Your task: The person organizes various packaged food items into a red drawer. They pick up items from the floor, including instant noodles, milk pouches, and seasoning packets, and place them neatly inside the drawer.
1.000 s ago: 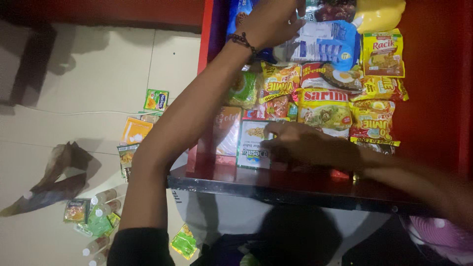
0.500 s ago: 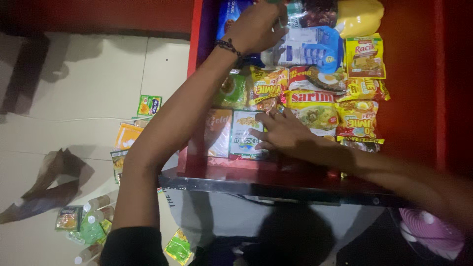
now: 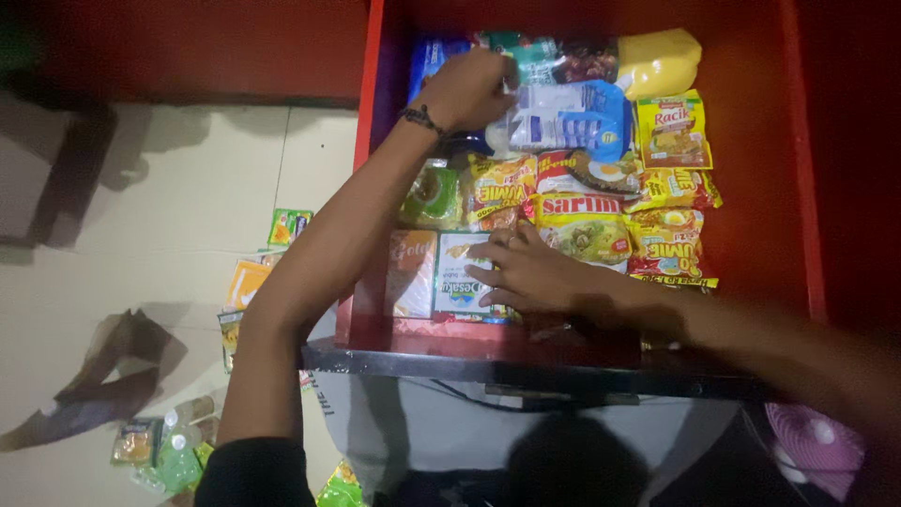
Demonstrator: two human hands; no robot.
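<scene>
Packets are being arranged in the red drawer [image 3: 798,188]: the left hand [image 3: 466,89] is closed on a blue-white pouch [image 3: 572,117], the right hand [image 3: 526,272] lies spread over a flat packet [image 3: 457,272], so a steady press seems needed next.

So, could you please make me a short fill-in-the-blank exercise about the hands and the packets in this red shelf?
1. The left hand wears a dark ____ on its wrist.
2. The right hand lies flat, fingers spread, on the ____ row of packets.
3. The left hand touches the white and ____ bag.
4. The walls of the shelf are ____.

Missing words: bracelet; front; blue; red
</scene>
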